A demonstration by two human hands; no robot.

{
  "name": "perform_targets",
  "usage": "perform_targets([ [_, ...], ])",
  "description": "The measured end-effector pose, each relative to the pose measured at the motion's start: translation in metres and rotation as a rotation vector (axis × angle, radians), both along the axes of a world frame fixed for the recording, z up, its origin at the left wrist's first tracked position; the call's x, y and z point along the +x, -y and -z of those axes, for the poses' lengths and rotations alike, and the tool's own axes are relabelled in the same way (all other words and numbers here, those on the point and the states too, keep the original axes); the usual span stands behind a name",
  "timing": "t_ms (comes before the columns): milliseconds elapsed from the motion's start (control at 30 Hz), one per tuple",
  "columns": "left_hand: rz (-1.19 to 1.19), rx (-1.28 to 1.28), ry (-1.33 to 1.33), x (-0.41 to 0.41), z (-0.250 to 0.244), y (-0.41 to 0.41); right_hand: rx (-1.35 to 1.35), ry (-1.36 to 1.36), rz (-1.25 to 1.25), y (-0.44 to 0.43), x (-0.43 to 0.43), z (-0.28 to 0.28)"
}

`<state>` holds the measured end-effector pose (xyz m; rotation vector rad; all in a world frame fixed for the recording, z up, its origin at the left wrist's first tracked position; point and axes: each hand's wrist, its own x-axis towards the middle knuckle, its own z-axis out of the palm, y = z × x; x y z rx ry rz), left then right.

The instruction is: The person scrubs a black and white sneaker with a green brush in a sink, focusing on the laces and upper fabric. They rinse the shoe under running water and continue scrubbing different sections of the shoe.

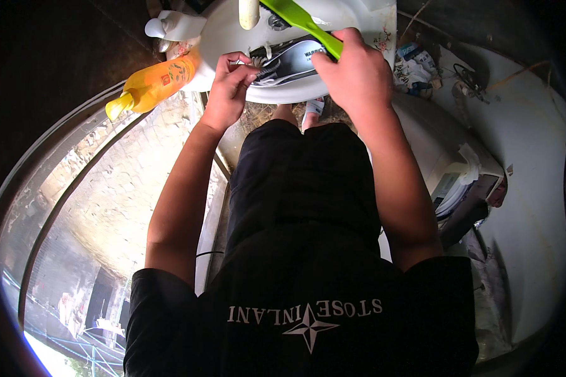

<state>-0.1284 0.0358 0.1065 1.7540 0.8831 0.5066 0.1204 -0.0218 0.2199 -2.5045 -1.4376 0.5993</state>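
A black-and-white canvas shoe (287,66) lies in the white ceramic washbasin (358,12), opening upward, its pale insole bearing writing. My left hand (229,89) pinches the shoe near its tongue and laces, at the left end. In my right hand (361,73) is the handle of a bright green brush (306,23), held above the heel end of the shoe. The brush slants up and left over the basin, and its head runs to the picture's top edge, with dark bristles just showing. Behind the shoe sits the dark drain (278,22).
A whitish spout (249,14) hangs over the basin. On the left are an orange liquid bottle (158,80) with a yellow cap and a white bottle (172,28), beside a window (99,188). Crumpled packaging (417,68) and a washing machine (453,141) are at right.
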Motion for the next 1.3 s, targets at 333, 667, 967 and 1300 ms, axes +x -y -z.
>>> perform_targets([
  [333, 0.181, 0.389, -0.182, 0.024, -0.041, 0.007, 0.05, 0.054, -0.075, 0.002, -0.012, 0.002],
  [667, 0.357, 0.662, -0.205, 0.005, -0.024, 0.027, 0.307, -0.196, 0.083, 0.042, 0.018, 0.043],
  [967, 0.267, 0.554, -0.158, 0.004, -0.003, 0.034, 0.401, -0.579, 0.252, 0.065, 0.022, 0.091],
  [1300, 0.18, 0.565, -0.145, 0.026, -0.002, 0.036, 0.408, -0.654, 0.324, 0.065, 0.028, 0.121],
])
